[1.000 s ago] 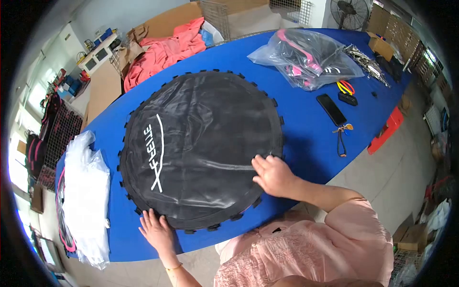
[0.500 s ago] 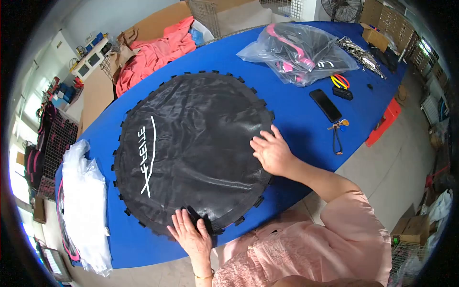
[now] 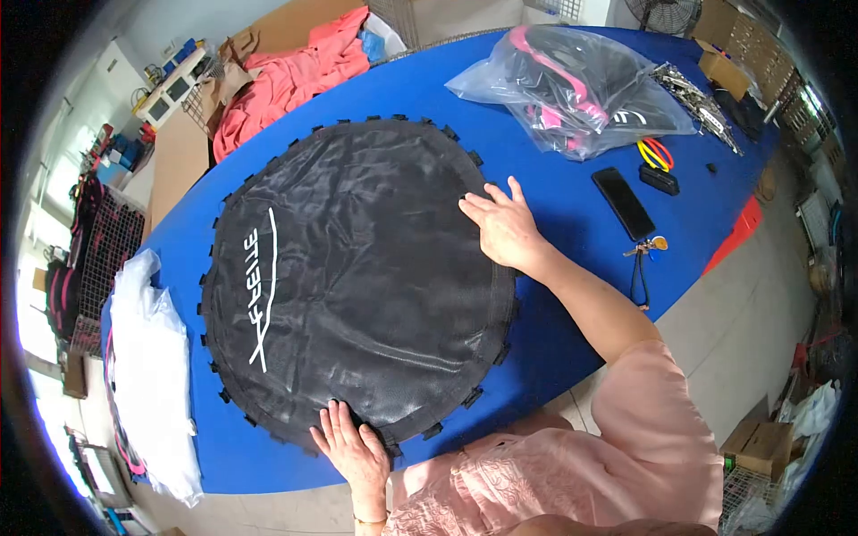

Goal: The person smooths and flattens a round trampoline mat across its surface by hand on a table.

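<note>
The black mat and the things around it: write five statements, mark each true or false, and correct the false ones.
1. The left hand and the right hand both touch the black mat. True.
2. The phone lies on the blue table. True.
3. The keys lie on the black mat. False: they are on the blue table, near the phone.
4. The lettering on the black mat is pink. False: it is white.
5. The plastic bag showing pink inside lies farther from the person than the phone. True.

This looks like a workshop: beyond the right hand (image 3: 509,230), a long blue worktable (image 3: 559,317) bears a bagged product (image 3: 572,94) and heaped metal parts (image 3: 700,105); a wire-mesh cage (image 3: 113,246) stands well left of the left hand (image 3: 354,449).
</note>
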The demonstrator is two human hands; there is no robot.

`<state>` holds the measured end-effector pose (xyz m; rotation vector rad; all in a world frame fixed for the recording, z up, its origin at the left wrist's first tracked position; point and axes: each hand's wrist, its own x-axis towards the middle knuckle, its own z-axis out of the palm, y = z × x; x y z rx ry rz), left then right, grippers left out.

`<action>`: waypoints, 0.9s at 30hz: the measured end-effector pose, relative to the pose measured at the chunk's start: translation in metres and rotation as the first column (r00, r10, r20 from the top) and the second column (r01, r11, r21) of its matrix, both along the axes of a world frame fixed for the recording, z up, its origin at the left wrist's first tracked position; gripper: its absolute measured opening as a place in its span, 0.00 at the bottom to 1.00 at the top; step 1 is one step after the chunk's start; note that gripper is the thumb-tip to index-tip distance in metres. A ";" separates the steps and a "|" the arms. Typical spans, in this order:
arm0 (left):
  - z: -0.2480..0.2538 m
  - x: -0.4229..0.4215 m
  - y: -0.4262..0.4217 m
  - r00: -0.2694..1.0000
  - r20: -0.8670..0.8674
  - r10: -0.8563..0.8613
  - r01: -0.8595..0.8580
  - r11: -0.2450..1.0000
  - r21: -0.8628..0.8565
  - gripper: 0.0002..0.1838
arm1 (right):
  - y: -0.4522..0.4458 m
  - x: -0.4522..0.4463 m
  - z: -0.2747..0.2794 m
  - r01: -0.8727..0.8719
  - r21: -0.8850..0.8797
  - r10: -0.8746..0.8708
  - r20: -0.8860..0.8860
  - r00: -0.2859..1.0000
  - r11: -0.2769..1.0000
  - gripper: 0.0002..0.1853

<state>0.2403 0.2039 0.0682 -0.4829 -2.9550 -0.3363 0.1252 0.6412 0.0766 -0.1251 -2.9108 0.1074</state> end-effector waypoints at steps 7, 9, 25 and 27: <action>0.002 0.001 0.002 1.000 -0.004 0.000 0.000 1.000 -0.004 0.29 | 0.011 -0.028 -0.004 0.028 -0.012 -0.028 0.035 0.999 1.000 0.29; 0.004 0.002 0.003 1.000 -0.002 0.006 -0.006 1.000 -0.017 0.29 | 0.014 -0.032 -0.008 0.021 -0.027 -0.020 0.031 0.999 0.999 0.29; 0.006 0.001 0.009 0.999 0.035 0.022 -0.022 1.000 -0.002 0.29 | 0.026 -0.037 -0.020 -0.086 0.008 0.087 -0.107 0.990 0.996 0.28; 0.006 0.001 0.009 0.999 0.029 0.017 -0.017 1.000 0.004 0.29 | 0.026 -0.037 -0.021 -0.087 0.011 0.088 -0.104 0.991 0.996 0.28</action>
